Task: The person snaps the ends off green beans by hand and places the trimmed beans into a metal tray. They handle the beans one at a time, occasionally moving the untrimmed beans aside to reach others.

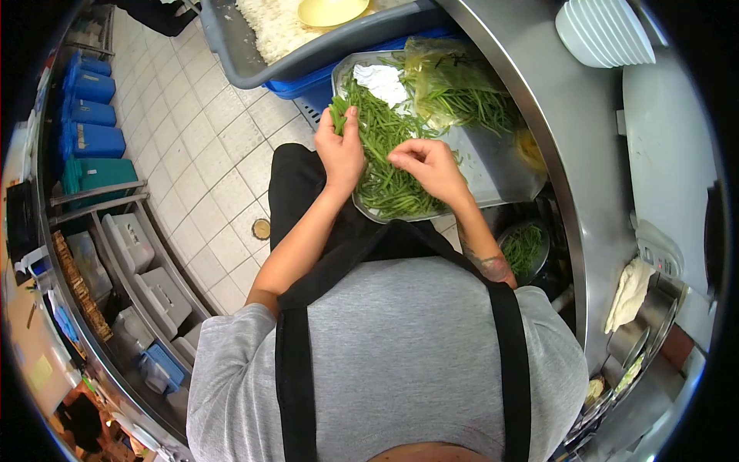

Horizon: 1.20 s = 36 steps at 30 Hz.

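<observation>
My left hand (341, 150) is closed around a small bunch of thin green stalks, which look like green beans (339, 115), held over the left rim of a metal tray. To its right, my right hand (433, 168) hovers low over the tray with thumb and forefinger pinched together; whatever is between them is too small to make out. Loose green beans (396, 189) cover the left half of the tray (493, 173). A crumpled white sheet (380, 83) lies at its far end. Beside that sits an opened yellowish plastic bag (439, 65) with more beans spilling out.
A grey tub of white rice (269, 35) with a yellow bowl (331, 9) stands beyond the tray. A steel counter edge (550, 115) curves along the right, with stacked white bowls (604, 31). Below it is a bowl of cut greens (525, 248). Shelves with bins (96, 142) line the left.
</observation>
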{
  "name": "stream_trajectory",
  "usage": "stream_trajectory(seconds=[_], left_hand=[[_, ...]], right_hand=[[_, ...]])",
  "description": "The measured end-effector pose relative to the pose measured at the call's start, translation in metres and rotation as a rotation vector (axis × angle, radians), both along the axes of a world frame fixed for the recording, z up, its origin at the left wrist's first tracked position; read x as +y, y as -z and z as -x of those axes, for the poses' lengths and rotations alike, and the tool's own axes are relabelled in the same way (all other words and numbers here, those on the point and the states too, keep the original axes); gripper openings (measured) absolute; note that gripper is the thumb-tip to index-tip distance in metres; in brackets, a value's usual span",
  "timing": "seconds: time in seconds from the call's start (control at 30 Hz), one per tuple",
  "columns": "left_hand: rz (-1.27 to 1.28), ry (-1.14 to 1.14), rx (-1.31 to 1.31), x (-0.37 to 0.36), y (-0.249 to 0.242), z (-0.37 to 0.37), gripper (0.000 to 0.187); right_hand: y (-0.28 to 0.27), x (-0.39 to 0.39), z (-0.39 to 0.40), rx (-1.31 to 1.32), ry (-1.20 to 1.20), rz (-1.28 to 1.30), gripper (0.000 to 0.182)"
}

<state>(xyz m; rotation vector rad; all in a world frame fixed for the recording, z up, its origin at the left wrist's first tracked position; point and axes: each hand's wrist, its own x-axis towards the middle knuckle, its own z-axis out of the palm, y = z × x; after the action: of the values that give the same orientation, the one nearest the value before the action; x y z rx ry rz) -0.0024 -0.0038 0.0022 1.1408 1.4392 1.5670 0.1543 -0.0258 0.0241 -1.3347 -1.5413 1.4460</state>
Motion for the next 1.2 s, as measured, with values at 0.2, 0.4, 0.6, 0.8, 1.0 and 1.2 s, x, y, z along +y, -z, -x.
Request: stream_trajectory(seconds=[0.2,0.4,0.6,0.8,1.0,1.2], left_hand=[[-0.098,-0.096,0.108,-0.006,-0.004,-0.005,0.013],[-0.105,0.070,0.186,-0.024,-0.003,-0.015,0.012],[0.120,0.114,-0.280,-0.014,-0.001,-0.012,0.016],[0.281,0.239,-0.819,-0.007,0.006,0.002,0.022],[0.402,0.440,-0.829,-0.014,0.010,0.004,0.024],[0.381,0.534,-0.610,-0.019,0.006,-0.011,0.015]], right_hand=[[-0.006,-0.004,0.009,-0.175,0.090,-0.053,0.015],[0.041,0.014,-0.002,0.302,0.436,0.075,0.015],[0.017,0.014,-0.015,0.896,0.312,0.313,0.012],[0.028,0.021,-0.037,-0.038,0.305,-0.116,0.019],[0.058,0.044,-0.089,-0.823,0.813,-0.771,0.032],[0.068,0.047,-0.100,-0.518,0.645,-0.036,0.028]])
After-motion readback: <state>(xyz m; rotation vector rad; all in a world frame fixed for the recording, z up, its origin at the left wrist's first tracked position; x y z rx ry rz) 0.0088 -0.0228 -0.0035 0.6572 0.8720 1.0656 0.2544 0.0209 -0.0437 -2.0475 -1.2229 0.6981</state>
